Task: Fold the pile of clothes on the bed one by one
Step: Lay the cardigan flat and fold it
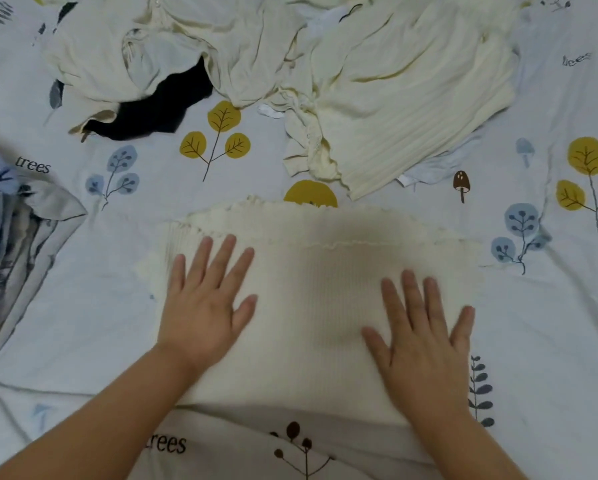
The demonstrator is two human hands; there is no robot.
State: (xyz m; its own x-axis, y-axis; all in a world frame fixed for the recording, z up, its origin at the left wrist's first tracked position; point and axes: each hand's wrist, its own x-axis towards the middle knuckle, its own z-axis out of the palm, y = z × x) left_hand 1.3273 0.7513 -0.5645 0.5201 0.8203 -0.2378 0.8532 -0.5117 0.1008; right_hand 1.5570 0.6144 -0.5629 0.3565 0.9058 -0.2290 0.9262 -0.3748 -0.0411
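A cream ribbed garment (311, 289) with a frilled top edge lies flat and folded on the bed in front of me. My left hand (207, 303) rests palm down on its left part, fingers straight and spread. My right hand (425, 337) lies flat on its right part the same way. Further back, a pile of cream clothes (325, 71) sprawls across the bed, with a black garment (159, 109) poking out from under its left side.
The bed sheet (82, 306) is pale with printed trees and leaves. A folded stack of blue and grey fabric (13, 244) sits at the left edge. A small white piece (425, 174) peeks from under the pile's right side.
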